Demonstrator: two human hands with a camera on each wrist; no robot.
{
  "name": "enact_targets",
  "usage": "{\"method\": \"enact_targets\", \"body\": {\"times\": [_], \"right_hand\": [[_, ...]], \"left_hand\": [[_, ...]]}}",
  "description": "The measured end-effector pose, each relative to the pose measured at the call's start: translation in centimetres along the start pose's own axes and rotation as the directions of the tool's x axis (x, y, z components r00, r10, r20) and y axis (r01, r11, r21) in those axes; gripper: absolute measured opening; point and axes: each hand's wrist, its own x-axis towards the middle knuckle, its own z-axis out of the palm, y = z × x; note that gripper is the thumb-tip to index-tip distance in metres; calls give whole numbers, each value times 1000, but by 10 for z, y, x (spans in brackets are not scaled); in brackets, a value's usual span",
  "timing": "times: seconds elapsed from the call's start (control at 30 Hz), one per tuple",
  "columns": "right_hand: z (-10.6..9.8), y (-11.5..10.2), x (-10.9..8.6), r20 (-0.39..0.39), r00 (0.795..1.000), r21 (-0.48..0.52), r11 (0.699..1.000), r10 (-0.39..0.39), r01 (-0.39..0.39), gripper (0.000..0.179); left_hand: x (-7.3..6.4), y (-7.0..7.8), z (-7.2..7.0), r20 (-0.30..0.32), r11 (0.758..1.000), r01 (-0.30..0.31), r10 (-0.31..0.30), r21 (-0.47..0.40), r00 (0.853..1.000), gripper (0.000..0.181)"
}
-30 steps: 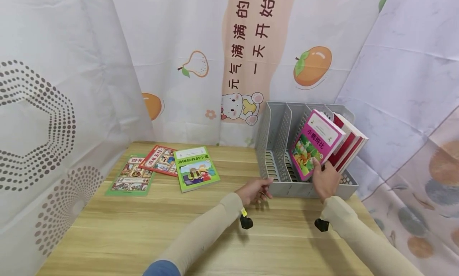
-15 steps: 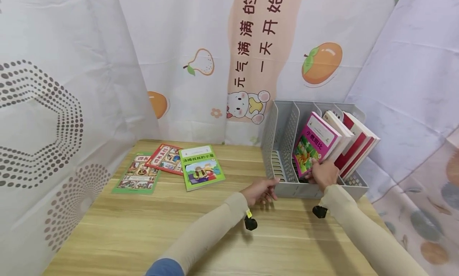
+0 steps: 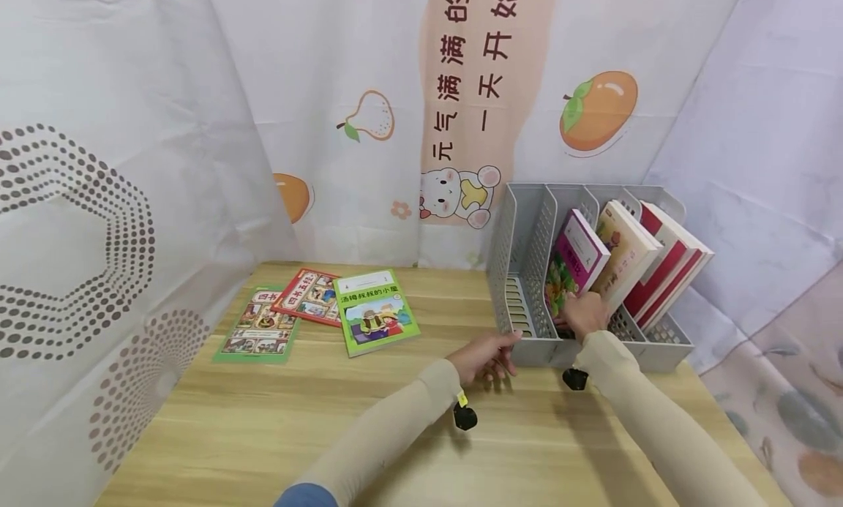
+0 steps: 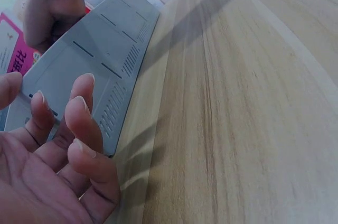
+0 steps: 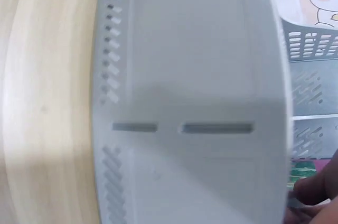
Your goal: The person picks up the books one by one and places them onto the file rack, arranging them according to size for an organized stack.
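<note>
My right hand (image 3: 585, 315) grips the lower right part of a magenta-edged picture book (image 3: 577, 252). This book leans in the second compartment from the left of a grey file rack (image 3: 619, 352). In the right wrist view the thumb (image 5: 311, 189) lies on its cover; the other fingers are partly hidden. At the rack's front left my left hand (image 3: 484, 357) rests with the thumb at the rim. Its fingers (image 4: 87, 123) curve loosely before the front wall. A cream book (image 3: 622, 254) leans in the third compartment, and red-and-white books (image 3: 668, 265) stand in the fourth.
On the wooden table (image 3: 276, 419) at the left lie a green-edged booklet (image 3: 260, 328), a red booklet (image 3: 309, 296) overlapping it, and a bright green picture book (image 3: 375, 313). Patterned curtains (image 3: 369, 53) close off the back and sides.
The magenta-edged book has gone lower into its compartment, my right hand moving down with it. The cream book's cover now shows beside it. The left hand stays at the rack's front corner.
</note>
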Motion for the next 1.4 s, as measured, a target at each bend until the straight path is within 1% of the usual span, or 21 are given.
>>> {"method": "enact_targets", "body": {"times": [0.13,0.33,0.4,0.47,0.53,0.6,0.67,0.73,0.8,0.9,0.97,1.03,1.07,1.1,1.17,1.2,1.27,1.33,1.37,1.4], "right_hand": [[-3,0,-1,53,999,-24,1000,-13,14,48],[-6,-1,-3,87,996,17,999,-37,35,50],[-5,-1,-4,95,993,10,998,-65,64,53],[-2,-1,-5,93,990,-13,994,-107,109,54],[2,1,-6,69,985,-32,986,-161,163,54],[5,3,-9,28,976,-60,974,-216,217,54],[8,5,-12,5,964,-54,962,-266,266,53],[9,6,-17,-7,952,-42,951,-306,305,52],[10,6,-21,-10,944,-33,944,-329,328,52],[11,5,-25,-28,932,-20,932,-362,361,45],[13,4,-26,-40,919,-12,920,-392,392,40],[14,4,-27,-41,897,0,897,-441,441,34],[14,3,-28,-41,883,4,884,-468,468,31],[15,3,-28,-43,868,5,869,-495,495,29],[15,2,-28,-50,838,10,838,-544,545,25],[14,2,-29,-57,823,14,824,-565,567,23],[14,1,-29,-80,802,25,803,-592,595,22],[13,-1,-31,-103,785,44,785,-611,618,21],[12,-1,-32,-110,778,55,777,-619,627,21],[12,-2,-33,-113,772,63,771,-625,634,21]], "left_hand": [[-1,0,-2,8,1000,-4,4,13,1000,54],[-2,1,-3,11,999,-10,10,30,1000,55],[-1,3,-3,3,999,-15,15,40,1000,55],[0,5,-4,-12,998,-21,22,60,1000,55],[1,6,-5,-33,995,-36,39,88,999,54],[0,7,-7,-39,992,-55,60,115,997,52],[-1,5,-13,-39,986,-79,86,150,996,48],[-5,3,-22,-47,979,-94,104,178,993,47],[-11,2,-36,-60,967,-103,120,232,991,50],[-21,3,-66,-96,946,-99,134,310,986,53],[-29,3,-90,-120,931,-95,146,352,982,52],[-38,4,-114,-166,929,-83,152,360,974,51],[-44,5,-124,-197,930,-72,151,359,969,50],[-50,5,-135,-233,921,-62,162,386,959,48],[-62,4,-153,-314,907,-26,172,421,934,44],[-68,4,-160,-354,897,-5,180,443,918,42],[-79,3,-174,-432,873,42,198,485,880,40],[-88,2,-187,-504,850,91,218,519,836,40],[-92,2,-192,-536,841,115,225,528,814,40],[-96,1,-197,-564,827,144,232,543,792,40]]}}
